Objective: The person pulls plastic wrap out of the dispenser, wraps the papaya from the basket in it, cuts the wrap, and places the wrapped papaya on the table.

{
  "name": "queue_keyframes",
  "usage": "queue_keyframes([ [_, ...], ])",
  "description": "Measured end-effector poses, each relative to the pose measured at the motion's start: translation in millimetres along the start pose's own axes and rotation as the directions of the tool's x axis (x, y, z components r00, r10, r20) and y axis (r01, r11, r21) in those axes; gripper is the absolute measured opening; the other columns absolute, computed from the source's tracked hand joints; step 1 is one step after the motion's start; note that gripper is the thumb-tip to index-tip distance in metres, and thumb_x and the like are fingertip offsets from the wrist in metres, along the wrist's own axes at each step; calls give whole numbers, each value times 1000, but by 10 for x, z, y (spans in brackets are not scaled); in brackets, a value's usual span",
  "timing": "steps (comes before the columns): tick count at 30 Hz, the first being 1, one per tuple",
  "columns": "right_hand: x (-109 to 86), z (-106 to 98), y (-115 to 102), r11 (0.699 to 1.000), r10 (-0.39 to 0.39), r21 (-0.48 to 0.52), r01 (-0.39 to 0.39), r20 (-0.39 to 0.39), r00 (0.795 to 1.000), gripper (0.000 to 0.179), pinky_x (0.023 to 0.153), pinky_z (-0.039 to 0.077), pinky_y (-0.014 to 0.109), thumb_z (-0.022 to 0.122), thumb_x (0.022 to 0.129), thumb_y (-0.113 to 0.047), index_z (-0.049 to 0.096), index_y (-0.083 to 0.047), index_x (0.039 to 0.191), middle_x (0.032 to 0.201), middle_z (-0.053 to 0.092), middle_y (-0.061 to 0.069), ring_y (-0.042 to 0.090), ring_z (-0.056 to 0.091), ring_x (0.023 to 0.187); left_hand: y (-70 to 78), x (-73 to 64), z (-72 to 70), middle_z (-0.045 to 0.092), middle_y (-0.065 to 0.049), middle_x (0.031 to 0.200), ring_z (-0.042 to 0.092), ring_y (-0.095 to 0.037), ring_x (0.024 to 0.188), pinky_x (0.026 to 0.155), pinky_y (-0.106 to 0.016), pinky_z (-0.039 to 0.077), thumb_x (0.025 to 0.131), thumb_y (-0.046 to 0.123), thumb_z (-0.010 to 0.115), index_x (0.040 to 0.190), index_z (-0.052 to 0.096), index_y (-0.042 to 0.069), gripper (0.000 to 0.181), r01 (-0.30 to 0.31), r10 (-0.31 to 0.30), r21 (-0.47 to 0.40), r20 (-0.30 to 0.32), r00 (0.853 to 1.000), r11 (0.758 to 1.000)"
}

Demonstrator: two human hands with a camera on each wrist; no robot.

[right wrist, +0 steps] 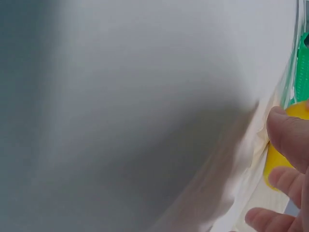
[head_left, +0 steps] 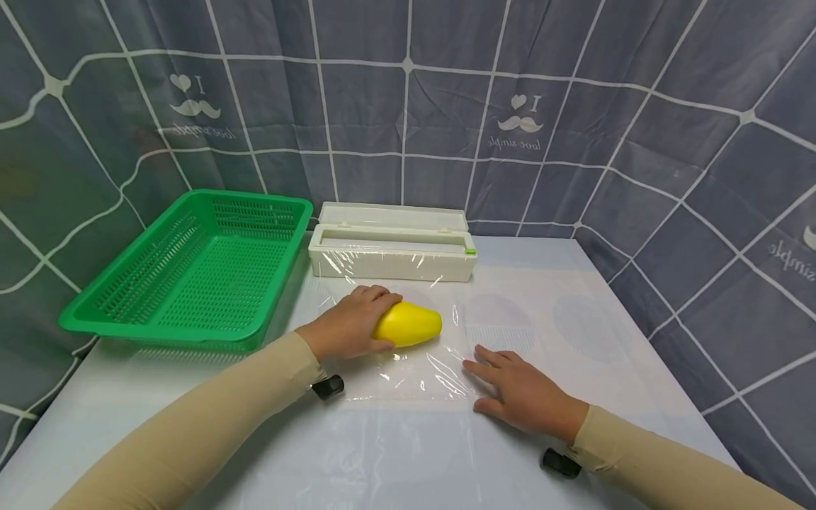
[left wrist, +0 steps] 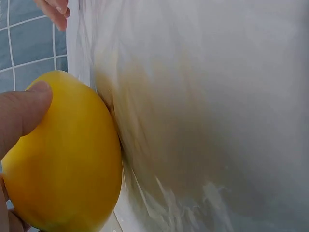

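A smooth yellow oblong fruit (head_left: 411, 324) lies on a sheet of clear cling film (head_left: 421, 375) spread over the white table. My left hand (head_left: 353, 322) grips the fruit from its left end, and the thumb (left wrist: 29, 108) curls over its side in the left wrist view. At the film's right edge is my right hand (head_left: 523, 393), its fingers spread and nothing held. In the right wrist view its fingers (right wrist: 287, 137) overlap the fruit. Behind the fruit stands a white cling film dispenser (head_left: 392, 265) with its lid raised, and the film reaches up to its front.
A green plastic basket (head_left: 280, 283) stands at the left of the table (head_left: 408, 460). A grey checked curtain (head_left: 363, 106) hangs behind the table and along its sides. A small green slider (head_left: 470, 251) sits at the dispenser's right end.
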State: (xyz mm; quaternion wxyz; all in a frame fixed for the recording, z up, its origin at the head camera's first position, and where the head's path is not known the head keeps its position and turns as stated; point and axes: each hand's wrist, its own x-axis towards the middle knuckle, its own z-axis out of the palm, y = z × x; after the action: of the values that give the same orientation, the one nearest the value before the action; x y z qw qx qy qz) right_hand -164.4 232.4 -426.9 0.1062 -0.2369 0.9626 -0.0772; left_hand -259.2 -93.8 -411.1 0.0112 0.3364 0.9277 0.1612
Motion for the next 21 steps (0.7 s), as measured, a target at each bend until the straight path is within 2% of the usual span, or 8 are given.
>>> queue_keyframes([
  [9,31,-1,-68,1000,-11,15,11,-3,1000,62,116,46,56,81,92,-40,62,-23,148,163,48,12,37,51,142,-16,-47,-7,53,-10,149,50,-34,135,115,-51,45,89,39,85,155,48,14,80,-7,7,-2,-5,1000,1000],
  [15,35,0,-63,998,-55,-5,55,-11,998,57,113,48,54,84,90,-36,67,-22,142,158,54,11,36,54,139,-13,-86,-53,51,-10,154,48,-34,139,118,-52,43,89,38,85,156,47,15,81,-10,10,-1,-11,1000,1000],
  [18,27,-13,-57,998,-66,-6,66,-24,998,53,113,48,54,85,88,-34,70,-21,138,156,57,10,36,55,137,-12,-132,-93,49,-9,157,46,-35,142,120,-53,40,88,39,86,157,47,15,83,-4,4,5,-33,999,1000],
  [21,18,-32,-58,997,-76,0,76,-44,996,46,111,49,53,87,87,-32,74,-21,130,153,59,11,36,57,135,-24,-238,-154,50,-10,156,45,-36,143,121,-55,40,86,39,87,156,49,14,84,4,-2,18,-80,997,1000],
])
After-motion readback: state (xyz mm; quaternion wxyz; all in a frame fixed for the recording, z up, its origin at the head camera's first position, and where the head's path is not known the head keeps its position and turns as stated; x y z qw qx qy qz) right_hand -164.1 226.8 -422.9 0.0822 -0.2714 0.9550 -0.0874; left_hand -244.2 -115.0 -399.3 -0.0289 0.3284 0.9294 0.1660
